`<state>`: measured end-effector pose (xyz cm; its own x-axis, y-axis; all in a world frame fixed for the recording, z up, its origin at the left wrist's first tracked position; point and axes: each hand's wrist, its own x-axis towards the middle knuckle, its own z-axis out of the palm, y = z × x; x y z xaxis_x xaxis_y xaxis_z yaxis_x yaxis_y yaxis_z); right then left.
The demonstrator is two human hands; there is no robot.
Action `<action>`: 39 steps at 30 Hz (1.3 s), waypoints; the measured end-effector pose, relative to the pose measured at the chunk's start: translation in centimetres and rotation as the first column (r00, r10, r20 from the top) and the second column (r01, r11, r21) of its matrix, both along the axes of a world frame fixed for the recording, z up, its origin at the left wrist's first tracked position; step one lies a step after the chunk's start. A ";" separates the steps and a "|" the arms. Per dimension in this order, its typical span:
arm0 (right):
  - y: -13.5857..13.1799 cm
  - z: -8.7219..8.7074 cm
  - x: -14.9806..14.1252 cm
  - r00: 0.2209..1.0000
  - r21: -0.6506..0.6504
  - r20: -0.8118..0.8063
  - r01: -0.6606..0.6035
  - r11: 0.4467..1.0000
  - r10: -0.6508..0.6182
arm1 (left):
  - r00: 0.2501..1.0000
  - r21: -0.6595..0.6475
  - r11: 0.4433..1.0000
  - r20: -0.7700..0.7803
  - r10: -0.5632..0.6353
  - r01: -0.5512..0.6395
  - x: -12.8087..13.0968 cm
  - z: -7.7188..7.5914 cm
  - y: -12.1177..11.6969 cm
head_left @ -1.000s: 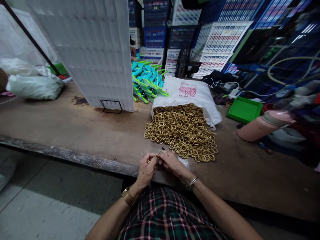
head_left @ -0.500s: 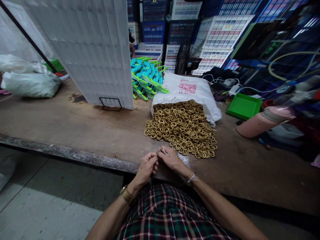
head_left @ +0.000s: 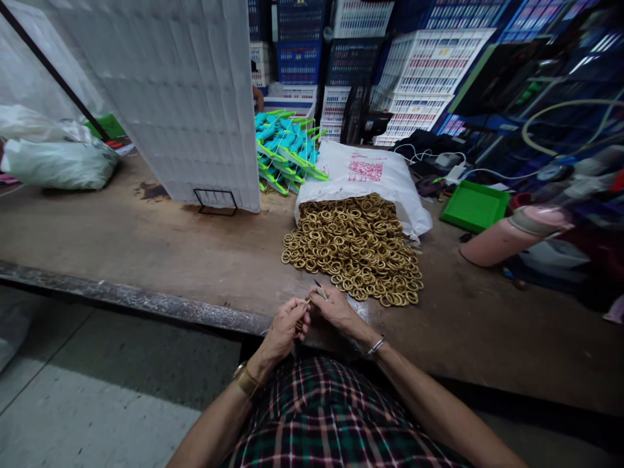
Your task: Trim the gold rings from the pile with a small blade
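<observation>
My left hand (head_left: 286,325) is closed around a few gold-coloured rings (head_left: 299,327) at the table's front edge. Touching its fingertips or nearly so, my right hand (head_left: 340,313) is closed too, gripping a small slim tool (head_left: 320,290) with a pale body and a dark pointed tip; its exact kind is too small to tell. Just beyond both hands lies a heap of gold-coloured rings (head_left: 355,250), spilling from the mouth of a white plastic bag (head_left: 341,166) with red print.
A white ribbed panel (head_left: 205,130) stands on the brown table (head_left: 121,253), a black wire stand (head_left: 215,203) at its foot. Turquoise and lime-green plastic pieces (head_left: 287,153) are piled behind. To the right are a green tray (head_left: 475,207) and a pink bottle (head_left: 507,240). Crates (head_left: 419,78) are stacked beyond.
My hands parted slightly and came back together at the fingertips. The rings in my left hand went out of sight, then show again below its fingers. The view shifted slightly.
</observation>
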<state>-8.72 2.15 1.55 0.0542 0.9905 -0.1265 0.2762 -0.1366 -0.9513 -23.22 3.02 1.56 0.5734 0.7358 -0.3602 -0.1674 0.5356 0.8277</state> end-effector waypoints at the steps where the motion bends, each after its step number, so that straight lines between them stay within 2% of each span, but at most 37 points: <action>1: 0.0 0.1 0.0 1.000 -0.013 -0.017 -0.001 1.000 0.000 | 1.000 -0.007 1.000 0.011 -0.004 0.004 0.0 0.0 0.0; 7: -0.2 0.6 -0.1 0.999 0.010 0.033 0.005 1.000 -0.005 | 0.998 -0.020 1.000 0.059 -0.008 0.009 -0.2 -0.1 -0.1; 14: -0.9 1.0 -0.3 0.986 0.078 0.138 -0.100 0.992 0.089 | 0.998 0.030 0.998 -0.030 0.061 -0.060 0.1 0.1 -0.4; 21: -0.3 0.6 0.0 0.986 0.093 0.159 -0.062 0.994 0.047 | 0.996 0.094 0.995 -0.077 0.043 -0.036 0.0 0.3 -0.6; 23: -0.3 0.3 0.2 0.977 0.100 0.210 -0.041 0.994 0.019 | 0.996 0.094 0.995 -0.077 0.048 -0.041 0.1 0.4 -0.6; 26: -0.6 0.2 0.4 0.903 0.110 0.429 -0.064 0.992 0.010 | 0.995 0.102 0.993 -0.080 0.065 -0.057 0.2 0.3 -0.5; 30: -1.5 0.6 0.2 0.733 0.023 0.668 -0.196 0.980 0.130 | 0.990 0.124 0.989 -0.104 0.092 -0.079 0.2 0.1 -0.4; 33: -1.9 1.0 0.0 0.663 -0.049 0.722 -0.236 0.971 0.198 | 0.986 0.149 0.985 -0.135 0.102 -0.081 0.3 0.0 -0.4; 39: -1.7 1.0 -0.2 0.590 -0.118 0.769 -0.247 0.962 0.246 | 0.973 0.205 0.976 -0.200 0.119 -0.077 0.2 -0.3 -0.2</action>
